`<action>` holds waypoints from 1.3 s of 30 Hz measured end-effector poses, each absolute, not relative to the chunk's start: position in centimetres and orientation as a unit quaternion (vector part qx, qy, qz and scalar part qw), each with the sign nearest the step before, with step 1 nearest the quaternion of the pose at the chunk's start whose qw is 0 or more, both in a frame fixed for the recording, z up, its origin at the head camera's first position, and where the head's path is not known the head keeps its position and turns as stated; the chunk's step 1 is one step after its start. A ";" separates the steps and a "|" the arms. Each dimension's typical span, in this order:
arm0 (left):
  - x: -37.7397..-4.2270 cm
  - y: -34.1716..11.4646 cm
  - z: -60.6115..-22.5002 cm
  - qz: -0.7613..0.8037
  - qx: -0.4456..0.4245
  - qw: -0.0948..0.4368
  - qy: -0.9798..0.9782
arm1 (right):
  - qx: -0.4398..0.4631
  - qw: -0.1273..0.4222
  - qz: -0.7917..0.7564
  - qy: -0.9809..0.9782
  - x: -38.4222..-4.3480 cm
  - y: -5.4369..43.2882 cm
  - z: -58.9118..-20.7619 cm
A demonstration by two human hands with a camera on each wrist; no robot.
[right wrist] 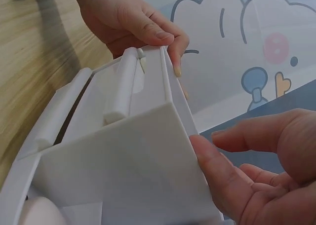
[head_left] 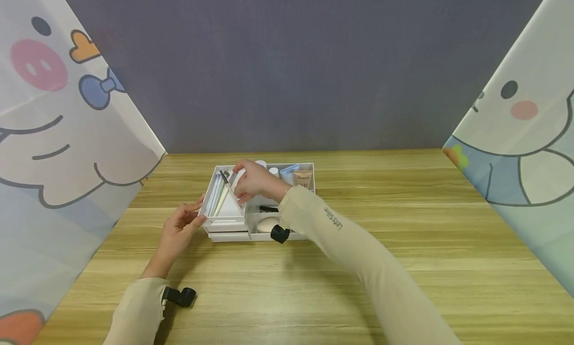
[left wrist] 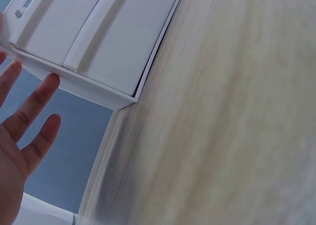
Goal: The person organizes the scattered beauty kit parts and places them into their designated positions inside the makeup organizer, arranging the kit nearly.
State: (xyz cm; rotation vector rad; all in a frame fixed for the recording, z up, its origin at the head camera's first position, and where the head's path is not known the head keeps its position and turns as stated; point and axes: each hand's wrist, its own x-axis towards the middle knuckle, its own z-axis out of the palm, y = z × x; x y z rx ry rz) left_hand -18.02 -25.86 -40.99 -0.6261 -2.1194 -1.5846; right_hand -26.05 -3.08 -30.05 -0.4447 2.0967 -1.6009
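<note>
A white desktop organizer (head_left: 226, 226) with shallow front drawers stands near the table's back. My left hand (head_left: 178, 228) holds its left front corner, thumb on the upper front edge and fingers along the left side. In the left wrist view those fingers (left wrist: 34, 106) lie spread against the side wall. My right hand (head_left: 257, 180) reaches over the organizer's upper left section, its bent thumb at the white dividing wall in the right wrist view. Nothing shows between thumb and index finger. Pale pen-like sticks (head_left: 216, 195) and a dark-tipped brush (head_left: 224, 177) lie in this section.
The right part of the organizer holds a tan tube (head_left: 303, 178), a pale blue tube (head_left: 289, 173), a white-capped bottle (head_left: 274, 171), a black item (head_left: 268, 209) and a beige rounded item (head_left: 267, 225). A grey-blue panel (head_left: 296, 71) rises behind the wooden table (head_left: 403, 235).
</note>
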 end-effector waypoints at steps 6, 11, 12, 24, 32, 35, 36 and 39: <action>-17.7 -26.0 -40.7 -0.542 -0.198 0.202 -0.791 | -0.189 0.238 -0.620 0.723 -25.9 -2.3 -30.9; -17.7 -26.3 -40.5 -0.528 -0.184 0.194 -0.806 | -0.244 0.227 -0.646 0.687 -25.7 -0.9 -32.2; -17.7 -26.3 -40.5 -0.527 -0.183 0.192 -0.807 | -0.251 0.225 -0.653 0.678 -25.5 -0.5 -32.4; -17.6 -26.5 -39.5 -0.456 -0.178 0.184 -0.852 | -0.281 0.179 -0.682 0.651 -23.9 6.2 -34.2; -17.8 -26.7 -39.1 -0.406 -0.187 0.177 -0.877 | -0.309 0.037 -0.506 0.804 -22.6 14.3 -35.0; -17.7 -27.2 -38.8 -0.392 -0.188 0.167 -0.885 | -0.295 0.002 -0.429 0.853 -22.0 17.3 -35.1; -17.7 -27.4 -38.8 -0.386 -0.189 0.163 -0.888 | -0.290 -0.005 -0.409 0.865 -21.9 18.3 -35.2; -17.6 -28.1 -38.6 -0.367 -0.196 0.152 -0.897 | -0.271 -0.019 -0.354 0.895 -21.5 20.8 -35.3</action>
